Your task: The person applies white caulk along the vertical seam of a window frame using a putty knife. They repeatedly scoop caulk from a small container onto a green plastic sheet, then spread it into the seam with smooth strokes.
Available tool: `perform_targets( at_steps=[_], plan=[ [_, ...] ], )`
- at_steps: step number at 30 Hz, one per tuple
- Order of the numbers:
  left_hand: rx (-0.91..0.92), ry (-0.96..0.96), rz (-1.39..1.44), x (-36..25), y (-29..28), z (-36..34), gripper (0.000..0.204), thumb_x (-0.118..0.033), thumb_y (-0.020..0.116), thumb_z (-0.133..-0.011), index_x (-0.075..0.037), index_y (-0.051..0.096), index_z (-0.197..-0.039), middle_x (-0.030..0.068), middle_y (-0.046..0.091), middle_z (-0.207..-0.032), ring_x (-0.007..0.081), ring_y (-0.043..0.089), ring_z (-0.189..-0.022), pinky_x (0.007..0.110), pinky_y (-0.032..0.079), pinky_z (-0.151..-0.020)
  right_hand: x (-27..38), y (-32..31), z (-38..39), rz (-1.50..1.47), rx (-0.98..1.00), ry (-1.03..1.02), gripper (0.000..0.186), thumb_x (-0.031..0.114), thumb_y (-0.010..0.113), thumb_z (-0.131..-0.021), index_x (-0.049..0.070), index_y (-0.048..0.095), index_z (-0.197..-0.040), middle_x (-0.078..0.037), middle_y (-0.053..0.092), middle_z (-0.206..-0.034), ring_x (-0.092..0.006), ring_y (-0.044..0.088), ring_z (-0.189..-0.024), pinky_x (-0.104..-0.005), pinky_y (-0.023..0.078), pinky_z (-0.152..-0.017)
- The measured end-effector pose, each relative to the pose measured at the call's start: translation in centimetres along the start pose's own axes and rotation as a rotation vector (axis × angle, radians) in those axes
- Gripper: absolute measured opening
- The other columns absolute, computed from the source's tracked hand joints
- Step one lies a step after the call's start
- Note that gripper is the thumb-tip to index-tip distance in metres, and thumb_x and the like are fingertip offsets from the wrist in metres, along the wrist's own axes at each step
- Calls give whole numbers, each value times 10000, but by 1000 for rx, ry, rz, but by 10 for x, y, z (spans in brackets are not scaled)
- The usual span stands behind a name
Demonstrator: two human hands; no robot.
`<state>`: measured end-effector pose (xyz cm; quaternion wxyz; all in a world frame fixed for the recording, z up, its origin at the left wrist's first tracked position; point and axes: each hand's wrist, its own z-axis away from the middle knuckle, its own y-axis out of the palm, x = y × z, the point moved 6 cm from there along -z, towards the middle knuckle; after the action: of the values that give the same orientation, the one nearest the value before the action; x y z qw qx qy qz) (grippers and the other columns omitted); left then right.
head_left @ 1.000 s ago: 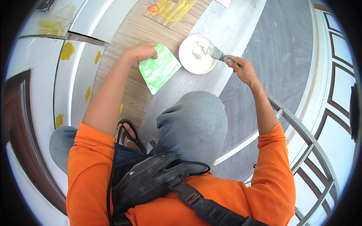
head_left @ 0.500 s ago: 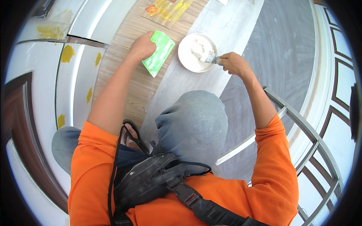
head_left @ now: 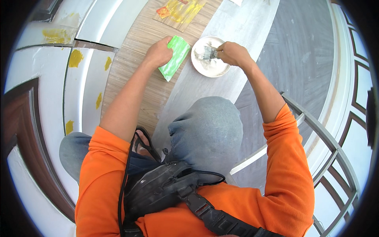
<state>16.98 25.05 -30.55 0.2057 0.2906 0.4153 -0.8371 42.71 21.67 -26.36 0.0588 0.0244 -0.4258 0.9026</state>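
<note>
Bright green with white streaks, a sheet (head_left: 176, 57) shows in the head view, held over the brown wood-grain floor (head_left: 134, 67). The left hand (head_left: 160, 52) is closed around its left side, the fingers curled in tight. Just beside the sheet, a white bowl (head_left: 216, 75) rests on a pale grey strip (head_left: 244, 23), close to that strip's left edge. The right hand (head_left: 233, 53) is over the bowl's right rim, closed around a scraper (head_left: 210, 53); its fingers hide most of the handle. The scraper's blade reaches into the bowl, against white paste (head_left: 200, 51).

Beyond the left hand, near the strip's left edge, lies a board (head_left: 182, 17) smeared with yellow, with an orange-red patch (head_left: 163, 12) toward its left side. Past the strip's right edge is a dark grey floor (head_left: 300, 47), with a metal frame (head_left: 316, 123) near the right forearm. White panels (head_left: 91, 79) dabbed with yellow stand at the left. Nearer the body are a denim knee (head_left: 207, 122), a black bag (head_left: 158, 189) and a dark sandal (head_left: 150, 148).
</note>
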Motion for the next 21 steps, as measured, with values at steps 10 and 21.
perform_targets(
  at_steps=[10,21],
  plan=[
    [-37,29,50,3,2,-4,530,-140,582,-878,-126,559,-1407,216,665,-1259,382,621,-1180,445,482,-1009,11,3,8,65,-48,-173,356,279,599,-908,170,754,-1210,-143,760,-1033,-313,721,-929,-396,563,-866],
    [15,60,55,-13,5,2,535,-164,631,-874,-97,570,-1401,199,661,-1283,371,623,-1192,432,484,-1015,-4,12,-10,-101,56,-232,368,301,628,-868,185,767,-1189,-128,765,-1002,-279,711,-908,-372,541,-862]
  ],
)
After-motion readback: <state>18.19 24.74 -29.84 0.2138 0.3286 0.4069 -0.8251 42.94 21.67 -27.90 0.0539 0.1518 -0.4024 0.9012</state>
